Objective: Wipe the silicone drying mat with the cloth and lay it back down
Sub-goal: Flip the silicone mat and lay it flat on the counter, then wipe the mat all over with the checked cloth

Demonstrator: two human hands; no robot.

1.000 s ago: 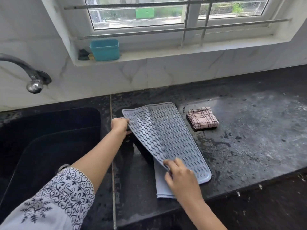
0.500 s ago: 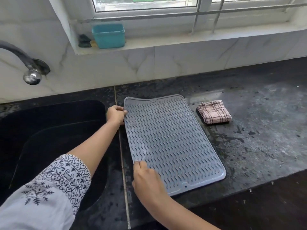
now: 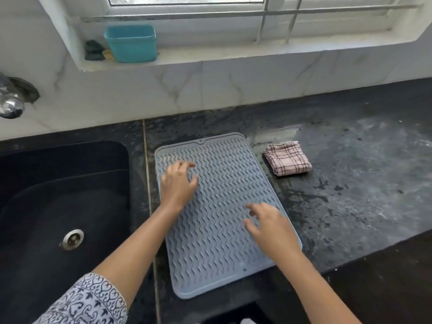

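Your left grip [image 3: 178, 185] and right grip [image 3: 271, 230] were released over the mat [image 3: 224, 183], which looked light and floppy, best pinched at an edge.

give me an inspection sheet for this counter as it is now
surface: black counter, wet streaks and patches right of the mat
job's things: grey mat lies flat, ribbed side up, beside the sink; folded checked cloth lies off the mat's far right corner, not touching it
clutter: teal tub and dark scrubber on the sill
grippers: left hand and right hand over the mat, fingers loosely spread, holding nothing; contact with the mat unclear
cables: nothing seen
surroundings: black sink on the left, tap at the left edge, barred window above
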